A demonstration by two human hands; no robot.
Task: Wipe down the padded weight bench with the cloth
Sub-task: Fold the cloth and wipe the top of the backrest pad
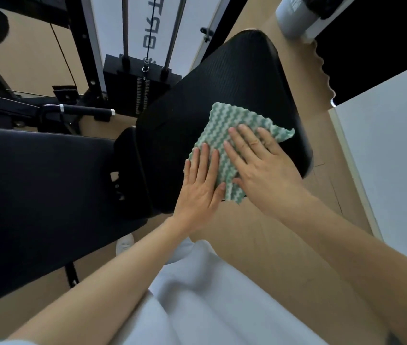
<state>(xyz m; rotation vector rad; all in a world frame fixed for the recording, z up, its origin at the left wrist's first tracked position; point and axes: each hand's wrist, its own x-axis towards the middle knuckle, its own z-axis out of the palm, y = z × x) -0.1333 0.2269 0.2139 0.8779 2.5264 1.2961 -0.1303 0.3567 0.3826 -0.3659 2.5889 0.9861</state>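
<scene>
Far left: long black padded backrest (35, 195), unwiped as far as can be told. Centre: left hand (201, 185) flat, fingers extended, pressing green-and-white wavy cloth (229, 135) onto black ribbed seat pad (222, 95). Right hand (262, 165) likewise flat, gripping nothing. Mid-wipe, probably; next, sliding both palms across with steady pressure.

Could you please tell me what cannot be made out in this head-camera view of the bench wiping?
- Textured black seat pad beneath the green-and-white wavy cloth: hidden by cloth, left hand and right hand.
- Smooth black back pad: cut off at the left edge.
- White panel lettering: partly hidden by a cable.
</scene>
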